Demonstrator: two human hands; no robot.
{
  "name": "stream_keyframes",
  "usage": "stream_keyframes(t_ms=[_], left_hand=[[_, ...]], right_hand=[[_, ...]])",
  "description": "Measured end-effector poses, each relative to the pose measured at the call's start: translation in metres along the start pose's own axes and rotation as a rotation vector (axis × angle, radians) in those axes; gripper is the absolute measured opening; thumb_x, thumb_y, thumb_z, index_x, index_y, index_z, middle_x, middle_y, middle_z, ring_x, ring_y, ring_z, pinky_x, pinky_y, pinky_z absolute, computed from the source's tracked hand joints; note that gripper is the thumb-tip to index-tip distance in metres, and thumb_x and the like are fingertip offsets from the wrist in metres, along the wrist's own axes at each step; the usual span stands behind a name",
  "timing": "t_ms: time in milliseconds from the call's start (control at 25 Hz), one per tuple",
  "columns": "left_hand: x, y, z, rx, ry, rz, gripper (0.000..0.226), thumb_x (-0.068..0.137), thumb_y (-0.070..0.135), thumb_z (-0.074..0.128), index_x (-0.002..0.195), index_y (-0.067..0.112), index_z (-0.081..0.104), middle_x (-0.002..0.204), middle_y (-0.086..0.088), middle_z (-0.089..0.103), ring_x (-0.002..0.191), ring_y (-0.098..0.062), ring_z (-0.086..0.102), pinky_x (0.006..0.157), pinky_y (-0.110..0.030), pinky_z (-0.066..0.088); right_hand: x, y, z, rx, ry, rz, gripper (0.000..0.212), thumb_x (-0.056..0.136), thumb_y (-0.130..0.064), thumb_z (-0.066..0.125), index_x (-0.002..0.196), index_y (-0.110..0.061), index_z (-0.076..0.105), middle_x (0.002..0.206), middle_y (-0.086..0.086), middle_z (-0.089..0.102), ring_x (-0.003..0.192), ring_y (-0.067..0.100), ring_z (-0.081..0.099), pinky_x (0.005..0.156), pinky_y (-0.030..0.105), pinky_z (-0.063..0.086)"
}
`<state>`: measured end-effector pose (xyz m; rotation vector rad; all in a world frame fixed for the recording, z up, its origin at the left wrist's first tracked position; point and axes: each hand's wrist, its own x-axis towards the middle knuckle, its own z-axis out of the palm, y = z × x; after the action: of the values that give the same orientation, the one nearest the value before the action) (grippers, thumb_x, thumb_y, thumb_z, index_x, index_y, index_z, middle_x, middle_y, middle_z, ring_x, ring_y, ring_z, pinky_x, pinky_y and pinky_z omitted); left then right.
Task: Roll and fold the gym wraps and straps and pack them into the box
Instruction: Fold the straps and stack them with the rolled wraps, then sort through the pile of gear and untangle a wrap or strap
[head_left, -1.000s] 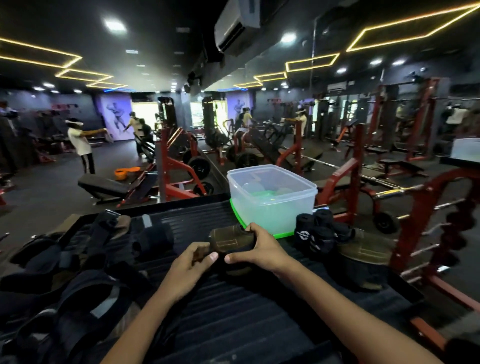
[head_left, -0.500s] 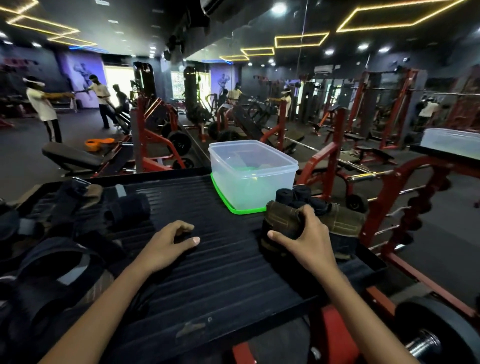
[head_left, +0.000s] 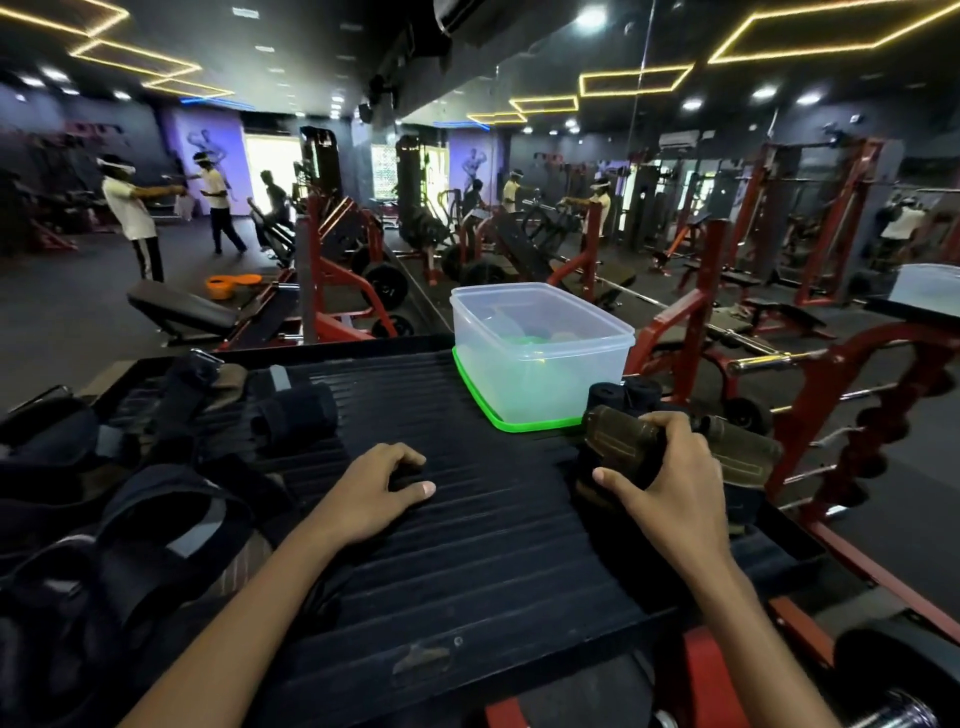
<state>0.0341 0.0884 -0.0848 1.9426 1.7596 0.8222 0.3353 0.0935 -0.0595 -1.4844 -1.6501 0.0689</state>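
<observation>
Two hands: right hand (head_left: 670, 478) grips olive strap (head_left: 623, 441), left hand (head_left: 374, 491) rests loosely curled.

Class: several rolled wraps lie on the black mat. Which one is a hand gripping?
The olive-brown rolled wrap right of the box, gripped by the right hand. The black rolls lie untouched.

Olive strap (head_left: 631, 441) beside clear box (head_left: 540, 358)

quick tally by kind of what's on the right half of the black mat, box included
clear plastic box on a green lid: 1
black rolled wraps beside the box: a cluster, at least 2; exact number hidden
olive-brown strap bundles: 2, one under the right hand, one just past it
total: at least 5
</observation>
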Motion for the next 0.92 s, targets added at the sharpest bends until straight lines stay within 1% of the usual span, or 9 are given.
stream_keyframes(t_ms=[200,360,440,520,600,680,800,880,920], left_hand=[[0.001,-0.006,0.0,0.035,-0.011,0.011,0.037,0.091,0.034,0.061,0.123,0.019,0.054,0.128,0.0,0.049,0.121,-0.014,0.045,0.099,-0.023,0.035],[0.004,-0.003,-0.002,0.033,0.053,0.04,0.034,0.091,0.032,0.061,0.122,0.017,0.056,0.124,0.0,0.052,0.119,-0.014,0.047,0.1,-0.025,0.038],[0.004,-0.003,-0.006,0.027,0.119,0.037,0.033,0.091,0.03,0.062,0.121,0.017,0.057,0.122,0.0,0.053,0.117,-0.014,0.048,0.099,-0.025,0.039],[0.002,-0.005,-0.009,0.032,0.172,0.023,0.032,0.09,0.029,0.063,0.119,0.016,0.058,0.12,0.0,0.054,0.117,-0.015,0.049,0.1,-0.029,0.041],[0.001,-0.01,-0.012,0.036,0.199,-0.001,0.031,0.089,0.028,0.064,0.118,0.016,0.058,0.118,-0.001,0.055,0.116,-0.017,0.051,0.1,-0.033,0.044],[0.0,-0.013,-0.015,0.037,0.226,-0.041,0.03,0.088,0.025,0.066,0.115,0.014,0.059,0.115,-0.003,0.056,0.112,-0.017,0.053,0.097,-0.034,0.046],[-0.001,-0.021,-0.023,0.08,0.337,-0.102,0.03,0.087,0.024,0.066,0.115,0.014,0.058,0.114,-0.002,0.053,0.11,-0.019,0.05,0.098,-0.033,0.043],[-0.004,-0.025,-0.031,0.107,0.439,-0.18,0.038,0.09,0.024,0.063,0.124,0.014,0.052,0.129,-0.004,0.043,0.122,-0.022,0.038,0.102,-0.026,0.034],[-0.005,-0.028,-0.036,0.106,0.492,-0.241,0.043,0.09,0.024,0.062,0.129,0.013,0.047,0.137,-0.007,0.035,0.127,-0.026,0.031,0.104,-0.028,0.029]], right_hand=[[0.0,0.002,0.0,-0.19,0.007,-0.081,0.068,0.066,-0.036,0.084,0.121,-0.014,0.052,0.112,0.009,0.056,0.106,0.032,0.049,0.088,0.046,0.038],[-0.007,-0.019,0.008,-0.183,0.184,-0.42,0.054,0.078,-0.039,0.068,0.119,-0.006,0.057,0.125,0.016,0.051,0.117,0.035,0.046,0.097,0.048,0.036],[-0.008,-0.045,0.024,-0.04,0.033,-0.566,0.045,0.079,-0.038,0.064,0.114,-0.01,0.059,0.123,0.01,0.051,0.117,0.027,0.046,0.1,0.037,0.035],[-0.006,-0.068,0.05,0.072,-0.258,-0.611,0.043,0.079,-0.041,0.062,0.113,-0.015,0.057,0.117,0.002,0.051,0.112,0.019,0.045,0.098,0.027,0.034],[0.007,-0.088,0.083,0.1,-0.482,-0.625,0.04,0.08,-0.039,0.063,0.113,-0.017,0.056,0.113,0.0,0.052,0.109,0.018,0.047,0.097,0.027,0.035],[0.028,-0.11,0.114,0.145,-0.619,-0.584,0.034,0.083,-0.027,0.067,0.112,-0.014,0.056,0.112,0.002,0.054,0.11,0.02,0.05,0.096,0.028,0.038],[0.042,-0.138,0.151,0.291,-0.723,-0.44,0.029,0.083,-0.015,0.07,0.108,-0.008,0.057,0.108,0.006,0.059,0.104,0.019,0.056,0.086,0.023,0.041],[0.032,-0.138,0.174,0.301,-0.692,-0.422,0.025,0.085,-0.016,0.067,0.106,-0.007,0.057,0.105,0.006,0.058,0.101,0.021,0.055,0.088,0.027,0.043],[0.022,-0.133,0.184,0.228,-0.673,-0.479,0.023,0.089,-0.02,0.063,0.108,-0.007,0.056,0.107,0.006,0.056,0.102,0.022,0.053,0.09,0.031,0.043]])
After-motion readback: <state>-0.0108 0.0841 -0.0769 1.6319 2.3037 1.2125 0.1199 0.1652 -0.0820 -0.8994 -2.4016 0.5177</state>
